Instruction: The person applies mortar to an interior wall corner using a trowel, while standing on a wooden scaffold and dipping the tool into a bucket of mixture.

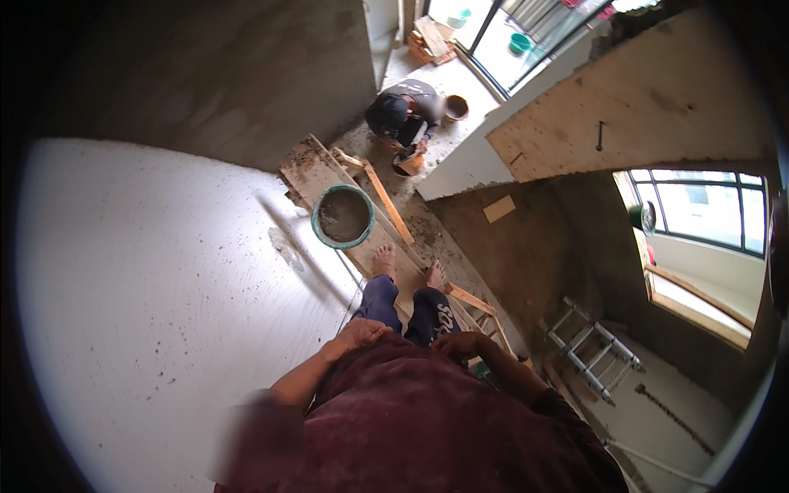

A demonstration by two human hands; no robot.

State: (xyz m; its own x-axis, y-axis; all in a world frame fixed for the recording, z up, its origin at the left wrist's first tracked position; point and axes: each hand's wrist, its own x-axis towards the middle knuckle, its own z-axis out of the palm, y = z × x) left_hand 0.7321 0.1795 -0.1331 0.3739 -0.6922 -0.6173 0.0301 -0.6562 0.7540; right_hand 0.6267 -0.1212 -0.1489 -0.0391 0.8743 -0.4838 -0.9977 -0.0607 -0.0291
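Observation:
My left hand (363, 334) is at my waist on the left, its fingers curled in against the lower edge of my dark red shirt (444, 419). At the other side of the waist, my right hand (457, 346) is in shadow with fingers bent inward at the hem; whether cloth is pinched in either hand is hidden. Beyond my bare feet, a green-rimmed bucket (343, 217) of wet grey mortar stands on the wooden plank (316, 175) under me. Neither hand touches the bucket.
A co-worker (404, 111) crouches on the floor below, hands at an orange bucket (408, 163); a dark bucket (455, 108) is beside them. A pale wall (164, 312) rises on my left. Wooden trestle legs (386, 201) support the plank. A metal ladder (592, 345) is at right.

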